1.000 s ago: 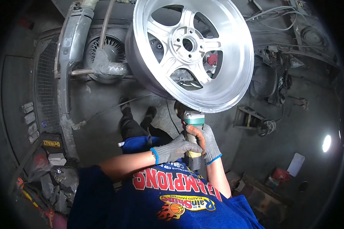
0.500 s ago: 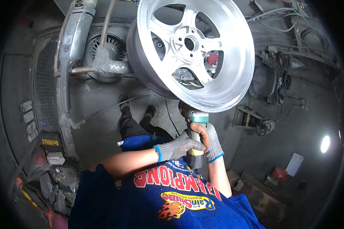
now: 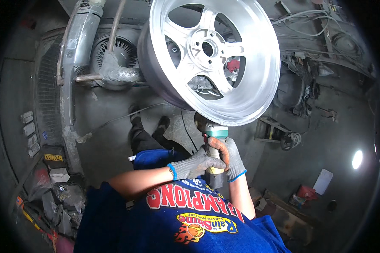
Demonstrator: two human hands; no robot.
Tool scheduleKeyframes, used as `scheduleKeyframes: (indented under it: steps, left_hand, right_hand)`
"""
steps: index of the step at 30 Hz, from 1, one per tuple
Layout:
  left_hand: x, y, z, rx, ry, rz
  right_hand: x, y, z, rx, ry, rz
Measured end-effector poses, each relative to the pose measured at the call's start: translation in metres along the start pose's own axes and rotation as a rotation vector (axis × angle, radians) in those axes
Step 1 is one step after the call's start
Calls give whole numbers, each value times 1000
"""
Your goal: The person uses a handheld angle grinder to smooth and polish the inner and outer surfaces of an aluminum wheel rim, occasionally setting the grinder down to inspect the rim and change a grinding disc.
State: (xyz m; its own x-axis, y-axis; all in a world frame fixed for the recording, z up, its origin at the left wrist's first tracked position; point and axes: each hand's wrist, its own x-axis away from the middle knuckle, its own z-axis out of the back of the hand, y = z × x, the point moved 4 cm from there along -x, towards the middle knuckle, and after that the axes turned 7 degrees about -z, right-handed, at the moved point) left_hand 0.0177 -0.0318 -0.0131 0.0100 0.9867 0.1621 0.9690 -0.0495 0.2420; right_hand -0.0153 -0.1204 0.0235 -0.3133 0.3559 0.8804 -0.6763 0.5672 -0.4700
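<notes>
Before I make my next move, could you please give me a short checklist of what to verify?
1. Left hand on the power tool: ok, fingers across its body.
2. Right hand on the tool: ok, gripping it just below the green band.
3. Gloves worn on both hands: ok.
4. Tool touching the wheel: cannot tell, the working face is hidden.
5. Wheel firmly supported: cannot tell, its support is hidden.
</notes>
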Motion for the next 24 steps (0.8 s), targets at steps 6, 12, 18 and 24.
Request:
scheduleKeyframes:
  steps: [6,12,18,24]
  left_hand:
    - [-4,-8,5,-5,16,8]
    - [-8,-13,5,26,73,36]
    - [-6,-23,16,-77,57,-20]
    - [-2,-16,6,1,67,33]
  right_hand:
    - [-8,10,13,29,-15,-3]
    - [-7,6,19,50,43,-33]
    - [-8,9,9,-54,-44,-25]
    - [-5,14,17,148,-16,-32]
